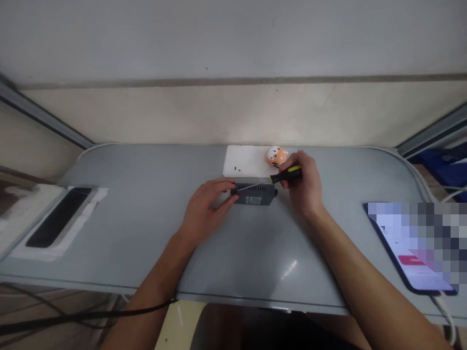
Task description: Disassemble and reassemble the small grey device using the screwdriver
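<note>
A small dark grey box (262, 198) with a row of vent slots and a pale label lies on the grey table. My left hand (206, 206) pinches its left end between thumb and fingers. In my right hand (304, 182) is a screwdriver (290, 175) with a black and yellow handle, its fingers closed around it. The shaft slants left across the box, and its tip is close to my left fingertips; whether it touches a screw I cannot tell. Behind the box lies a white sheet of paper (248, 158) with a few tiny dark pieces on it, probably screws.
An orange and white animal-shaped figure (276, 155) sits at the paper's right end. A black phone (60, 217) lies on white material at left. A lit tablet or phone (408, 248) with a cable is at right. A wall (182, 114) closes the table's back.
</note>
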The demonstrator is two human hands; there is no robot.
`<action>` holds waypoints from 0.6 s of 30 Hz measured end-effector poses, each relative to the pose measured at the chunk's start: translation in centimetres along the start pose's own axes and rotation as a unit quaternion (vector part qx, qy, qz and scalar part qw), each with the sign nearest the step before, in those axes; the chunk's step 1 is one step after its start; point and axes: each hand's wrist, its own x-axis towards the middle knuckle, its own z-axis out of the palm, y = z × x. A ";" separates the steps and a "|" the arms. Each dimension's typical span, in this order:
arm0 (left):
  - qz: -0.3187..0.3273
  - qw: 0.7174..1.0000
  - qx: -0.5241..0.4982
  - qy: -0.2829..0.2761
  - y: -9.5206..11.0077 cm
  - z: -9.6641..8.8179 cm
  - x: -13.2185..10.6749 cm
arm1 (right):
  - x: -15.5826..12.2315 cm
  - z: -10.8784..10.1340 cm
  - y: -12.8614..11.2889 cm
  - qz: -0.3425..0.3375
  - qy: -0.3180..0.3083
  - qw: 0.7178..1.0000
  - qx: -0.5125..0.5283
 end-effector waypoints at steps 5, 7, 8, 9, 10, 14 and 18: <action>0.015 1.000 0.000 0.009 -0.2 0.1 -0.1 | -0.1 0.2 -0.2 0.007 0.007 1.000 0.009; 0.019 1.000 -0.001 0.011 -0.2 0.1 -0.1 | -0.1 0.2 -0.1 0.007 0.008 1.000 0.009; 0.022 1.000 -0.003 0.012 -0.1 0.0 0.0 | -0.1 0.2 -0.1 0.007 0.008 1.000 0.009; 0.026 1.000 -0.006 0.014 -0.1 0.0 0.0 | -0.1 0.2 0.0 0.006 0.007 1.000 0.010; 0.029 0.999 -0.010 0.016 -0.1 0.0 0.0 | -0.1 0.1 0.1 0.006 0.005 1.000 0.011; 0.035 0.999 -0.027 0.024 0.1 0.0 0.1 | -0.1 0.1 0.4 0.000 0.000 1.000 0.012; 0.043 0.998 -0.025 0.038 0.1 0.0 0.2 | 0.0 0.1 0.4 -0.010 0.007 1.000 0.015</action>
